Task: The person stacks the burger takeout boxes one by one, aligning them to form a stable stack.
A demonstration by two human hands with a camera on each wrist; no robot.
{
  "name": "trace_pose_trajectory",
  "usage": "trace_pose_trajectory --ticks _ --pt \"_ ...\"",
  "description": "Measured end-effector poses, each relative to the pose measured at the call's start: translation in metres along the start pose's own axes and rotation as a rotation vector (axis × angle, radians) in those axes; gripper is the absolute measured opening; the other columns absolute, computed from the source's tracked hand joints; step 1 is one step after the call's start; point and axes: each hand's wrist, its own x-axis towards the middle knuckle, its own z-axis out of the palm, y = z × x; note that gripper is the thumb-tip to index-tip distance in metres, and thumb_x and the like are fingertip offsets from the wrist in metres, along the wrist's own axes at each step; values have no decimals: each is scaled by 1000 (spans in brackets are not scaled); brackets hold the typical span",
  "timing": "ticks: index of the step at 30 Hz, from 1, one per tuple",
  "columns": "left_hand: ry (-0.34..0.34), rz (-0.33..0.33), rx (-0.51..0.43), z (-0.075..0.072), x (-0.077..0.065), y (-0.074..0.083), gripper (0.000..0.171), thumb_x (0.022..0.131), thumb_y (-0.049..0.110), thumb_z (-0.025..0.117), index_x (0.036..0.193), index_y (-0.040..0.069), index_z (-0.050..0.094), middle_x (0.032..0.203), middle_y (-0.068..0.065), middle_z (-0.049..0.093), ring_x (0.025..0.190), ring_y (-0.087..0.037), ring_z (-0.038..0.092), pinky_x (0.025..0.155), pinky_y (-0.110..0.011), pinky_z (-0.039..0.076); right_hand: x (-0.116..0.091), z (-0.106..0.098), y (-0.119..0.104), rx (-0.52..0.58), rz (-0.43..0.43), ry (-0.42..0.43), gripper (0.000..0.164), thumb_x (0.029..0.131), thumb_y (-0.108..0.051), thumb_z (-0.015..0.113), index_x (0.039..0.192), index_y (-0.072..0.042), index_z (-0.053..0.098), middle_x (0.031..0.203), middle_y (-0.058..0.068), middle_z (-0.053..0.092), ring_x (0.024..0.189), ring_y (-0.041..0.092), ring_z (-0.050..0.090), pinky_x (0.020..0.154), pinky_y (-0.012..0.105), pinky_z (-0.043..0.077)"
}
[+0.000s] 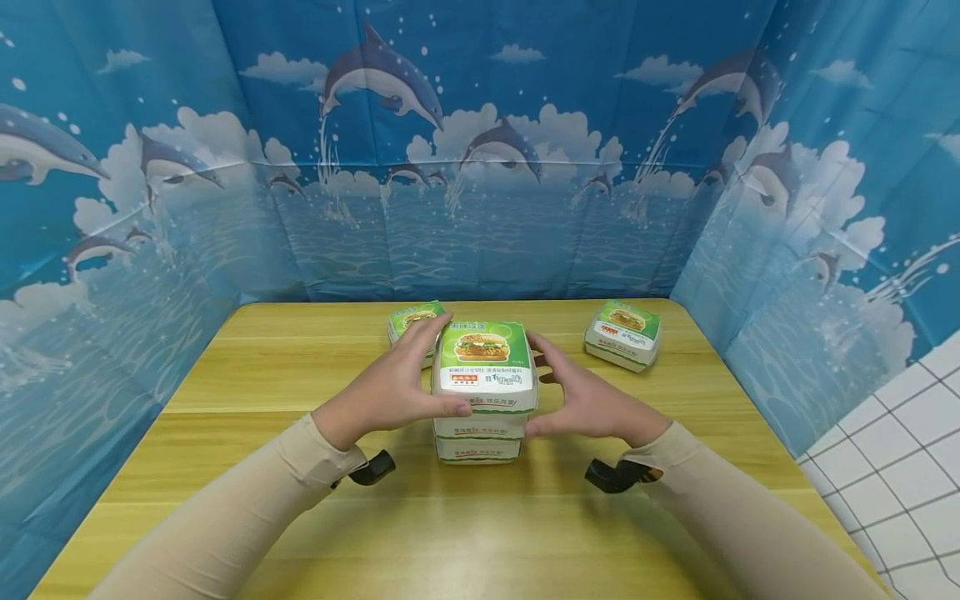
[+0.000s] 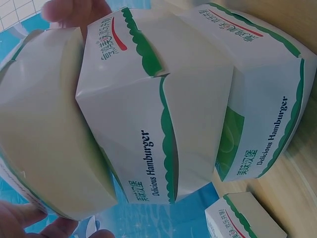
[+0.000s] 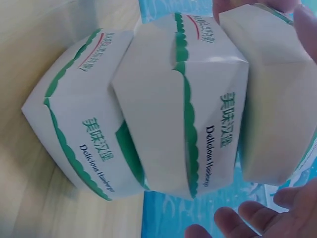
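Three white-and-green hamburger boxes stand stacked near the middle of the table. The top box [image 1: 483, 367] shows a burger picture on its lid; the middle box [image 2: 148, 114] and bottom box [image 3: 84, 119] lie below it. A narrow wedge-shaped gap shows between top and middle boxes in the left wrist view. My left hand [image 1: 390, 387] grips the top box from the left, thumb at its front and fingers along its far side. On the right, my right hand [image 1: 588, 396] is spread beside the stack, its fingers [image 3: 257, 215] apart from the boxes in the right wrist view.
Another hamburger box [image 1: 415, 315] sits behind the stack to the left, partly hidden by my left hand. One more box [image 1: 622, 335] lies at the far right of the wooden table [image 1: 300, 350]. A dolphin-print curtain [image 1: 480, 233] encloses the back and sides.
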Motion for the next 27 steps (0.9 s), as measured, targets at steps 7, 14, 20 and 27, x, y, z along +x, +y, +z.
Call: trace_pose_trajectory --ticks 7,14,20,27 --pt "-4 -1 -5 -1 -1 0 125 76 72 84 170 36 9 177 -7 13 162 -33 20 119 -69 35 1 -5 -8 -2 -61 13 119 90 -48 83 171 -26 -1 176 8 14 155 38 33 119 64 36" --pt "-6 2 -1 0 -1 0 124 77 71 84 170 36 9 177 -5 13 163 -32 19 119 -69 35 4 -7 -16 14 -72 27 112 93 -49 79 171 -25 2 174 8 18 155 37 31 120 63 34" --pt "-7 8 -6 0 -1 2 124 78 71 83 170 34 9 177 -10 13 162 -35 20 118 -70 36 5 -7 -18 10 -61 36 109 95 -46 78 171 -22 4 173 9 20 155 36 32 121 62 33" --pt "-8 7 -9 0 -2 1 124 78 71 83 170 35 8 177 -10 12 162 -35 20 118 -70 36 6 -7 -18 8 -71 35 107 95 -45 78 171 -21 5 172 10 22 155 38 31 121 63 34"
